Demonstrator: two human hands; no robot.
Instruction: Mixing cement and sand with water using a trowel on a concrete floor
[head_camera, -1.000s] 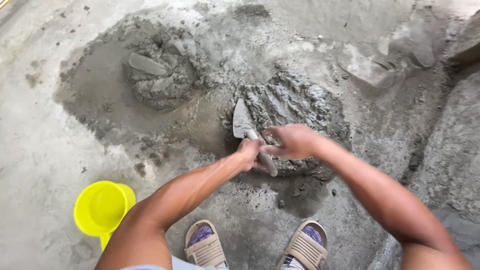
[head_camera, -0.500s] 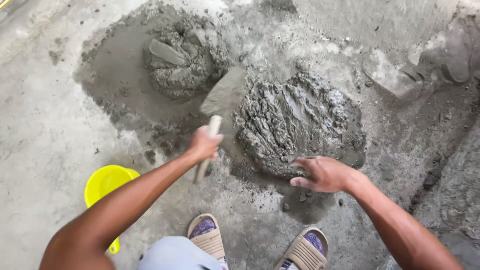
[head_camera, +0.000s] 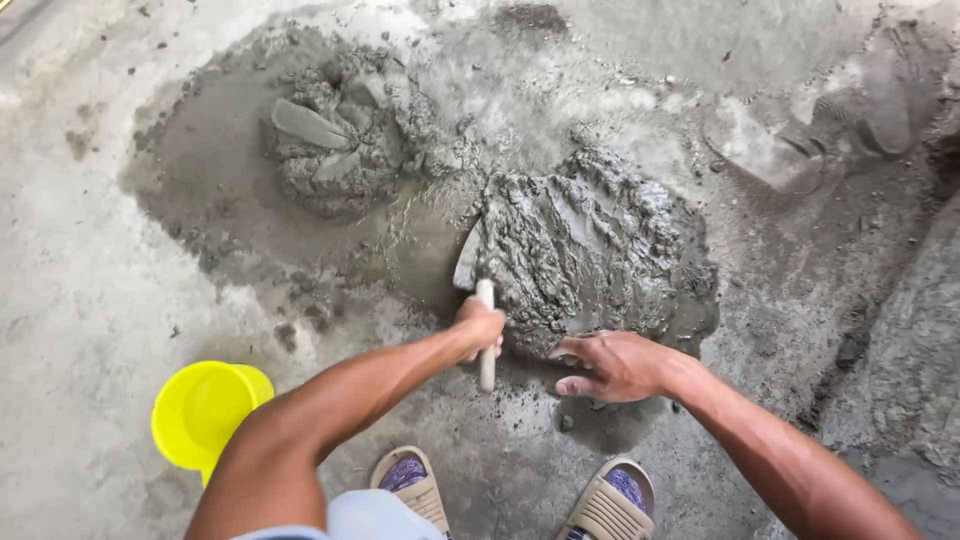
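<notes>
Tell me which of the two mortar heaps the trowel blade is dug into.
The larger, wetter right heap, by the right hand. The left hand holds the trowel, blade at this heap's left edge. The smaller upper-left heap lies apart.

Bright, even daylight with soft, faint shadows under the arms; focus sharp at centre, wide-angle bending toward the edges, pale floor (head_camera: 60, 300) slightly overexposed far left.

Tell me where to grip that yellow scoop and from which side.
Take the yellow scoop by its short handle, which juts from the bowl's near edge toward the person. Come from the near side, beside the left arm. The bowl is wide, round and open upward, likely awkward to clasp.
</notes>
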